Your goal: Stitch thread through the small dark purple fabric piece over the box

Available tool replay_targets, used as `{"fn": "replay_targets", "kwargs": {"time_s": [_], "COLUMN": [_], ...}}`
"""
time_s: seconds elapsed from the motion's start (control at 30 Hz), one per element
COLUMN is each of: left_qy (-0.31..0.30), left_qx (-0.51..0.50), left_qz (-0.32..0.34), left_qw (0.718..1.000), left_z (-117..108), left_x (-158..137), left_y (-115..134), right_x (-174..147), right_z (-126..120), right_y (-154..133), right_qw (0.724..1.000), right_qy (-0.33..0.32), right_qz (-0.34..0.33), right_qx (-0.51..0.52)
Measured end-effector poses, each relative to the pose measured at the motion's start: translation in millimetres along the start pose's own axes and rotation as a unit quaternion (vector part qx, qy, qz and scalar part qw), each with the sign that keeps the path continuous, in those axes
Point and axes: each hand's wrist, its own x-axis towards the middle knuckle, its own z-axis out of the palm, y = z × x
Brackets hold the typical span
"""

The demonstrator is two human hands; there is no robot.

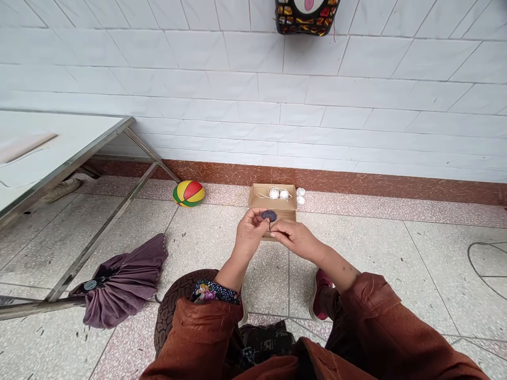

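My left hand is closed round a small dark blue-purple ball of yarn, gripped between thumb and fingers. Close beside it, my right hand pinches a thin dark strand that runs down from the ball. Below and beyond both hands an open cardboard box lies on the floor, partly hidden by them. Two white yarn balls with loose thread rest in its far part. More small white balls sit just right of the box.
A folded purple umbrella lies at left, near the legs of a metal-framed table. A colourful ball stands against the tiled wall. A wire loop is at far right. A dark patterned bag hangs above.
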Motion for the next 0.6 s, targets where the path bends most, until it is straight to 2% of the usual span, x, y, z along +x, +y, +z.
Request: {"fn": "replay_targets", "kwargs": {"time_s": [0.1,0.23,0.33,0.47,0.53,0.6], "left_qy": [-0.035,-0.121,-0.154,-0.112,-0.074,-0.032], "left_qx": [0.028,-0.014,-0.063,-0.162,-0.187,-0.17], "left_qz": [-0.003,-0.037,-0.064,-0.086,-0.076,-0.054], "left_qw": [0.999,0.992,0.984,0.977,0.977,0.983], "left_z": [1.1,3.0,2.7,0.6,-0.5,-1.4], "left_x": [-1.3,-6.2,-9.8,-8.9,-6.1,-3.0], "left_y": [0.9,4.3,6.5,6.9,6.2,5.0], "right_x": [3.0,8.0,10.6,10.2,7.7,4.5], "right_z": [-12.9,-23.6,-20.9,-7.7,-0.8,4.2], "right_y": [-2.3,7.2,16.2,20.1,17.1,11.7], "right_qw": [0.999,0.992,0.987,0.985,0.99,0.997], "right_qy": [0.04,0.12,0.141,0.124,0.091,0.051], "right_qz": [0.001,0.026,0.054,0.094,0.085,0.056], "right_qx": [0.027,0.04,0.052,0.075,0.059,0.017]}}
